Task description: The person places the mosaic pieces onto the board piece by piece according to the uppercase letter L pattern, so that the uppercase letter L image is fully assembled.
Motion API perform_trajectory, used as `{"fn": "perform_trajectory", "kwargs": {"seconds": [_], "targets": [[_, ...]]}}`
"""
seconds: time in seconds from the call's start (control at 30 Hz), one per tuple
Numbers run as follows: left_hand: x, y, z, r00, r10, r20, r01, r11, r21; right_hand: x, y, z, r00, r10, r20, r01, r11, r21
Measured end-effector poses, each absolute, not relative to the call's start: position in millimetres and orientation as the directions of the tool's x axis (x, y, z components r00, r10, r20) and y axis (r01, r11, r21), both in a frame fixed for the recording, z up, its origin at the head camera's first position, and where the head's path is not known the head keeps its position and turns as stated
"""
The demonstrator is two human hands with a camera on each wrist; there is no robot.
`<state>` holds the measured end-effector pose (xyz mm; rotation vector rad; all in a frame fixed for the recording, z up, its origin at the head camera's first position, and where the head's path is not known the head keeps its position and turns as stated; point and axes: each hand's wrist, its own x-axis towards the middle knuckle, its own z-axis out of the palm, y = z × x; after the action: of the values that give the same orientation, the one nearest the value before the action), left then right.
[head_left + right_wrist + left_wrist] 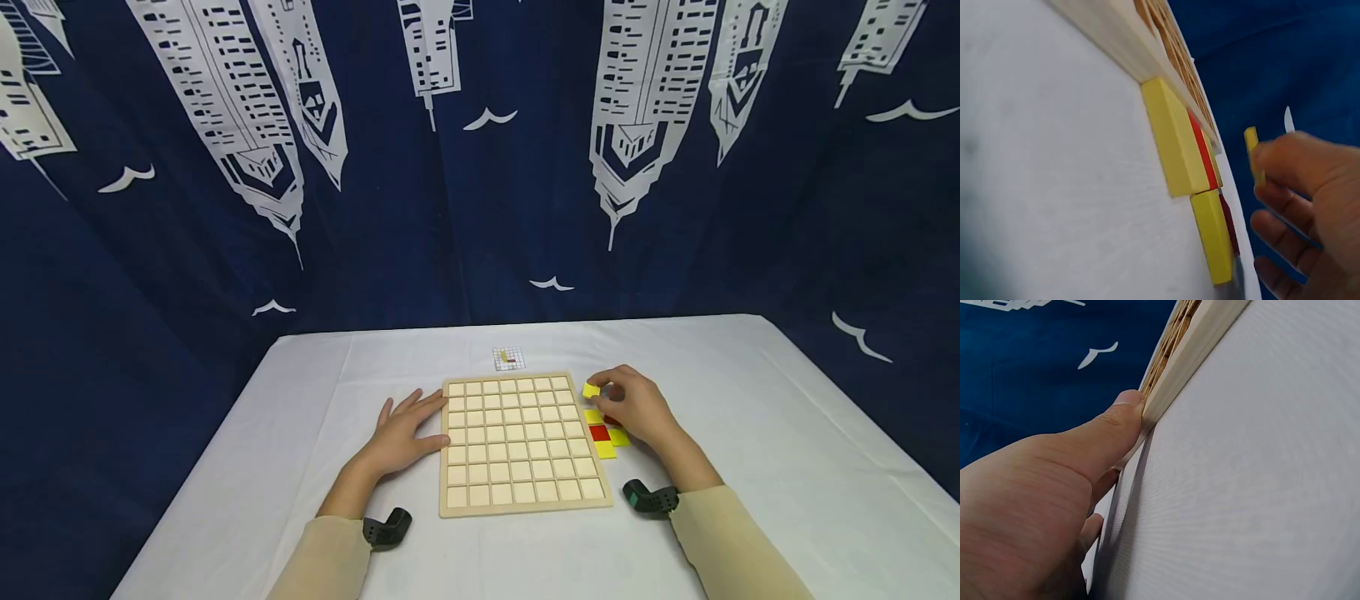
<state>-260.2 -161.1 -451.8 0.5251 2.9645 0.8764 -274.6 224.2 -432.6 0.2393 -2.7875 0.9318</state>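
A wooden grid board (525,507) with rows of pale square cells lies on the white table. My left hand (401,437) rests at its left edge, fingers spread, the thumb (1119,422) touching the frame's side. Between the thumb and fingers of my right hand (637,406) is a yellow square tile (591,390), also seen as a yellow tile (1252,153) held off the table in the right wrist view. Below that hand, beside the board's right edge, lie yellow tiles (605,450) and red tiles (600,433), the rearmost partly hidden by the hand.
A small printed grid card (508,359) with yellow and red marks lies behind the board. A dark blue curtain (450,233) with white building prints hangs beyond the table (360,367). Black wrist devices (387,528) sit on both wrists.
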Motion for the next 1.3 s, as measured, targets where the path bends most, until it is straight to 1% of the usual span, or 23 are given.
{"fn": "perform_trajectory", "kwargs": {"seconds": [0.13,0.37,0.47,0.7,0.87,1.07,1.3], "targets": [[-260.7,-161.6,-452.3,-0.945,0.317,0.081,0.310,0.791,0.527,-273.4,216.5,-425.5,-0.962,-0.141,0.234,-0.258,0.748,-0.611],[-261.2,-160.8,-451.7,-0.944,0.320,0.076,0.310,0.792,0.526,-274.3,196.9,-414.1,-0.934,-0.225,0.279,-0.352,0.722,-0.596],[-261.0,-160.1,-450.2,-0.945,0.319,0.073,0.307,0.792,0.528,-276.5,188.9,-409.8,-0.927,-0.251,0.279,-0.372,0.707,-0.601],[-261.0,-159.8,-449.8,-0.948,0.311,0.068,0.298,0.791,0.535,-283.2,168.5,-404.7,-0.919,-0.305,0.252,-0.395,0.693,-0.603],[-259.8,-160.8,-451.8,-0.946,0.315,0.077,0.305,0.786,0.537,-286.3,152.6,-403.6,-0.914,-0.336,0.226,-0.401,0.667,-0.628],[-259.1,-161.6,-454.0,-0.942,0.323,0.089,0.319,0.784,0.532,-293.9,137.8,-407.6,-0.910,-0.373,0.180,-0.392,0.638,-0.662],[-260.8,-160.8,-452.6,-0.944,0.322,0.071,0.309,0.789,0.531,-304.7,122.2,-417.0,-0.908,-0.396,0.137,-0.384,0.656,-0.650]]}}
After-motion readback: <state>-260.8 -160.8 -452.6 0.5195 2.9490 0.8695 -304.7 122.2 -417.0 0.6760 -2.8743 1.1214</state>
